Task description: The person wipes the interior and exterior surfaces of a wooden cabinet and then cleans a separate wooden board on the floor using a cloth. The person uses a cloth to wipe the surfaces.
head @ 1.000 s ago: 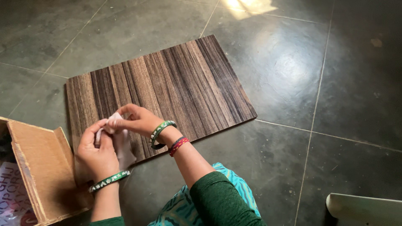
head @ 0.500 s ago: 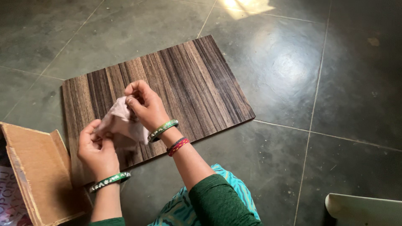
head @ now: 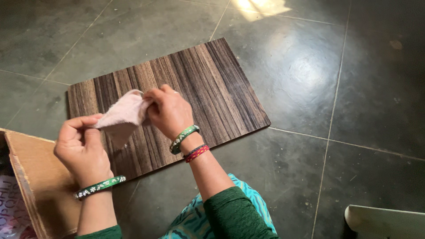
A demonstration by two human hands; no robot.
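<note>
A small pale pink cloth [head: 121,116] is stretched between both my hands above a dark striped wooden board [head: 208,84] lying on the floor. My left hand [head: 82,148] pinches the cloth's near left corner. My right hand [head: 169,110] grips its far right edge. Both wrists wear green bangles, and the right one also has red thread bands. The cloth hangs clear of the board.
An open cardboard box [head: 37,177] with printed sheets inside sits at the lower left. Grey floor tiles [head: 354,88] surround the board. A pale flat object [head: 385,221] pokes in at the lower right corner. My knee in teal fabric [head: 199,219] is at the bottom.
My hands have pulled apart, spreading the bunched cloth open. The left hand moved left and the right hand rose slightly to the right.
</note>
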